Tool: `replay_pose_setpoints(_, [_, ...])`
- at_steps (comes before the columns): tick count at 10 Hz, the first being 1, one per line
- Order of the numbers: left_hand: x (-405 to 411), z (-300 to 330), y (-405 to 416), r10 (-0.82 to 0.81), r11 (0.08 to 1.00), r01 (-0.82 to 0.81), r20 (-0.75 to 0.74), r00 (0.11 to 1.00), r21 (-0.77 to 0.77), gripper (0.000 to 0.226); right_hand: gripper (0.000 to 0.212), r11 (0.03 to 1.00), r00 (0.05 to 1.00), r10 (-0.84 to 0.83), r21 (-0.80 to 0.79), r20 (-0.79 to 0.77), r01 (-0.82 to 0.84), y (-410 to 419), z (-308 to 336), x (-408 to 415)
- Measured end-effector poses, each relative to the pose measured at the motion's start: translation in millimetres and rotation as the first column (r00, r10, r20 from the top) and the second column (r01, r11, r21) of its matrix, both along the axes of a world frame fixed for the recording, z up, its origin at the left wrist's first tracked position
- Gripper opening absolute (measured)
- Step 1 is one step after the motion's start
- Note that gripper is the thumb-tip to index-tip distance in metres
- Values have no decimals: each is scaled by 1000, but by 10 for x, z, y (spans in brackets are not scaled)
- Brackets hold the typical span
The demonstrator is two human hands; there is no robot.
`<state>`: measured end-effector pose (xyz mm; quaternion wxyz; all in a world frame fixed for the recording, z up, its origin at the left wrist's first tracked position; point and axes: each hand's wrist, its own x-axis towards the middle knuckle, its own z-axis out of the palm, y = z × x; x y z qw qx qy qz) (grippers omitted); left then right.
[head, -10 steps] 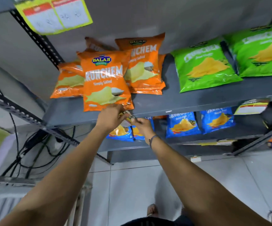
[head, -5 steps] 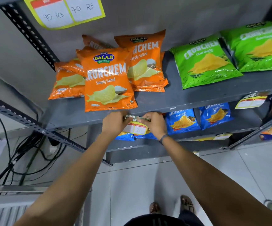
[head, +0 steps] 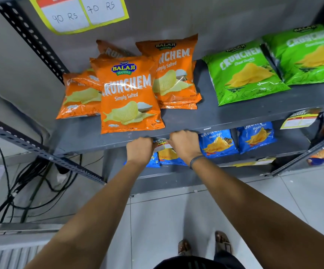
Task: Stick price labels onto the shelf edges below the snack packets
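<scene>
A yellow and white price label [head: 162, 145] lies against the front edge of the grey shelf [head: 225, 124], just below the orange Simply Salted packets [head: 130, 96]. My left hand [head: 140, 150] holds the label's left end and my right hand [head: 184, 145] holds its right end. Both hands press at the shelf edge, and most of the label is hidden between them.
Green snack packets [head: 244, 74] lie at the right of the same shelf, with another label [head: 300, 118] stuck on its edge. Blue packets [head: 218, 142] sit on the shelf below. A slotted metal upright [head: 46, 154], black cables [head: 23, 183] and a tiled floor are around.
Both hands have lifted the label from below the shelf up to its front edge and moved closer together over it.
</scene>
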<state>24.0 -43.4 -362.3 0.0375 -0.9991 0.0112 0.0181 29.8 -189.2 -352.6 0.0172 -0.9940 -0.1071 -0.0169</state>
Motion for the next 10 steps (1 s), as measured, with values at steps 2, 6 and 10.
replay_pose_setpoints(2, [25, 71, 4, -8, 999, 6, 38, 999, 43, 17, 24, 985, 999, 10, 170, 47, -18, -82, 30, 50])
replay_pose_setpoints(6, [31, 206, -67, -7, 1000, 9, 98, 995, -14, 49, 30, 984, 999, 14, 176, 30, -19, -111, 88, 51])
replay_pose_setpoints(10, [-130, 793, -130, -164, 952, 280, 562, 811, -126, 26, 16, 857, 906, -128, 505, 404, -103, -185, 444, -249])
